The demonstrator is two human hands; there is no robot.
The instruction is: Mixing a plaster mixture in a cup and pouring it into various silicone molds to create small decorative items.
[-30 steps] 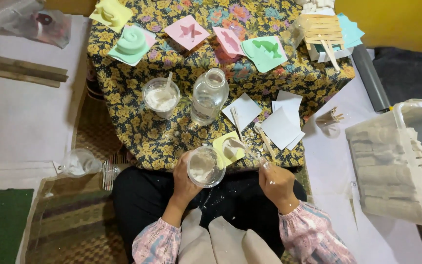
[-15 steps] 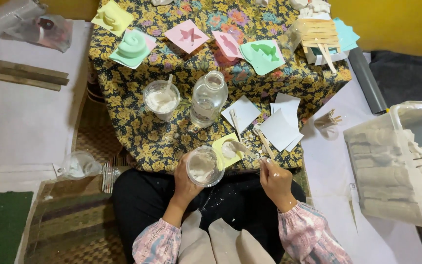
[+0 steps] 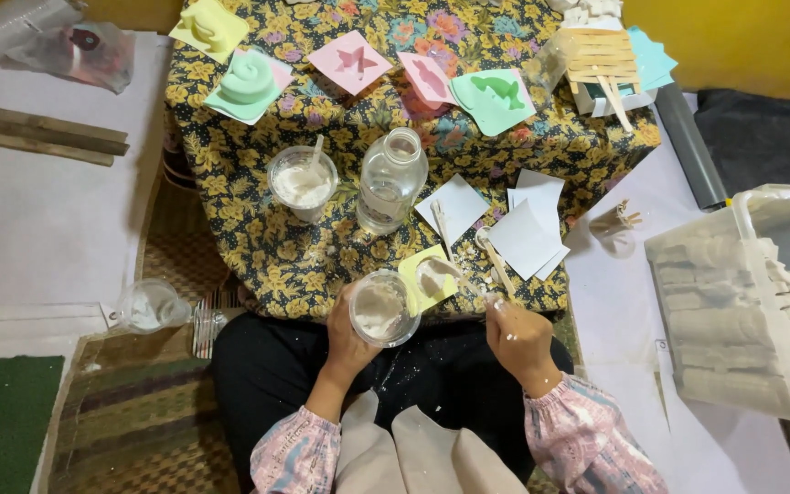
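While the person sits at the near edge of a low table point(image 3: 258, 247) draped in a yellow floral cloth, the left hand point(image 3: 351, 334) is wrapped around a clear plastic cup point(image 3: 382, 308) of white paste, fingers curled closed about its side and base. The cup is held above the lap, just at the table's edge and touching or nearly touching a yellow mould point(image 3: 428, 279). That mould lies flat at the cloth's rim, its hollow filled with white paste. The right hand point(image 3: 520, 336) is closed on a thin stick point(image 3: 468, 288), pinched between thumb and fingers; the stick runs up and left toward the yellow mould, though whether its tip touches the paste cannot be told. White smears cover the fingers of both hands.

Farther in on the table stand a second cup point(image 3: 302, 183) of white paste with a stick in it and, just beside it, a clear glass bottle point(image 3: 391, 179). White paper squares point(image 3: 523, 233) lie to the right of the bottle. Along the far edge sit coloured moulds: yellow point(image 3: 208, 26), mint green point(image 3: 249, 82), pink point(image 3: 351, 60), and a green one point(image 3: 494, 96). A white plastic crate point(image 3: 742, 293) holding white cast pieces stands on the floor at right, well apart from the hands.
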